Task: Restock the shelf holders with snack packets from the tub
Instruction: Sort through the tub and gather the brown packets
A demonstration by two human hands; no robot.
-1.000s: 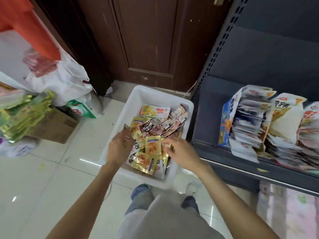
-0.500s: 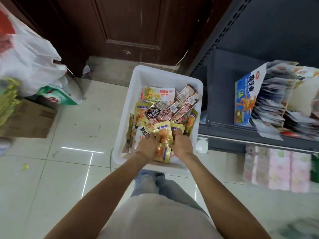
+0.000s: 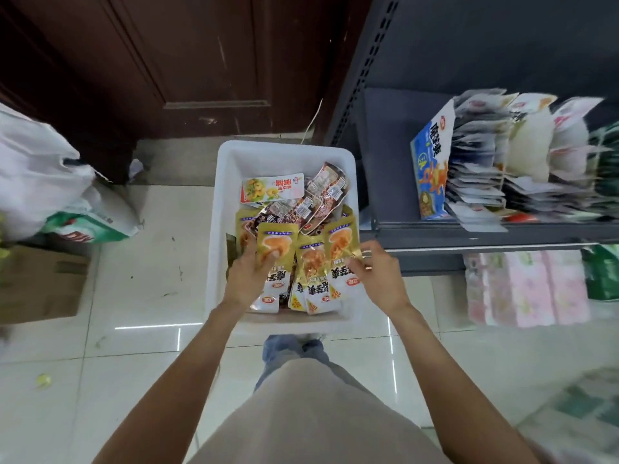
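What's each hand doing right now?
Left hand: holding a gold snack packet.
Right hand: pinching another gold packet.

Glossy pale floor tiles [image 3: 140, 370], dark (seemingly wooden) door [image 3: 187, 55] behind

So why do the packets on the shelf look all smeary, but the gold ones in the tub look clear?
Head view: the shelf packets at the right edge are streaked by motion blur, while the gold packets in the white tub sit mid-frame and stay sharp; the wide lens bends the shelf upright; ceiling lights glare as white streaks on the floor tiles.
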